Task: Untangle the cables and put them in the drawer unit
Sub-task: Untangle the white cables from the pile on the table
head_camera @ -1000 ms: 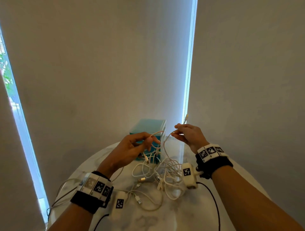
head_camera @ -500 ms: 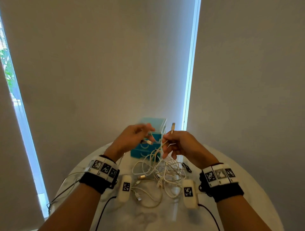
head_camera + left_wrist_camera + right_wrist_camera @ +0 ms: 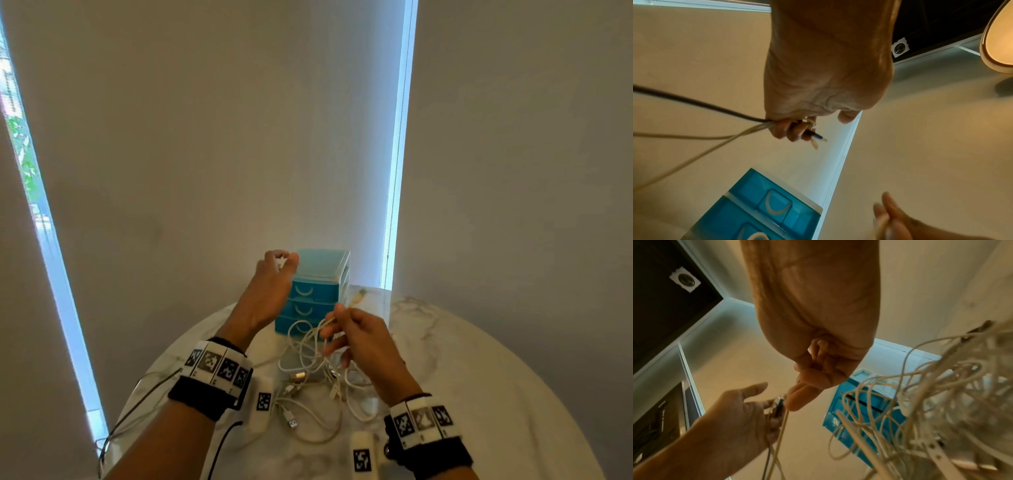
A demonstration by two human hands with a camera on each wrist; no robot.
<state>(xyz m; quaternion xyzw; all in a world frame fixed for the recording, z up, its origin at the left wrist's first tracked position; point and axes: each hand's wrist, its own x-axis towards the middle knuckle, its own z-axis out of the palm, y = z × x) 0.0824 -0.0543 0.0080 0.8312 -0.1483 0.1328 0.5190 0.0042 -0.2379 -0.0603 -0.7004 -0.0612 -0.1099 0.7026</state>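
Fingers [image 3: 795, 133] grip blk+wht cable ends [image 3: 813, 138]; head view blurs.

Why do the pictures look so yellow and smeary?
Wrist views: warm, orange cast; the right wrist view blurs the close cable tangle. Left wrist view: right hand smeared. Head view: cooler, bright window strips, left hand fingertips blurred, blue drawer unit sharp.
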